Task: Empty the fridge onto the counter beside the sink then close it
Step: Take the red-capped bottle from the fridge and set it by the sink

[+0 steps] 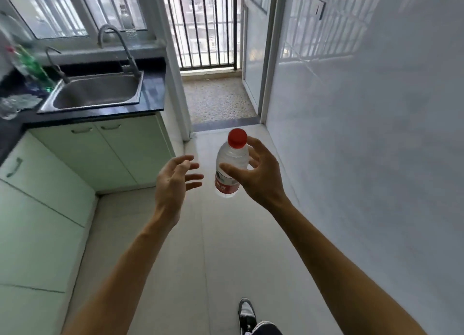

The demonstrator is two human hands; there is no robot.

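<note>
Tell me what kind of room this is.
A small home kitchen, most likely: a steel sink with a curved tap set in a dark counter, pale green cabinets below.

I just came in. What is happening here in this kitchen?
A person stands in a kitchen and holds a water bottle with a red cap upright in the right hand, above the floor. The left hand is open beside it and does not touch it. The dark counter with the sink lies ahead to the left. A green bottle and other blurred items are already left of the sink. The fridge is not in view.
</note>
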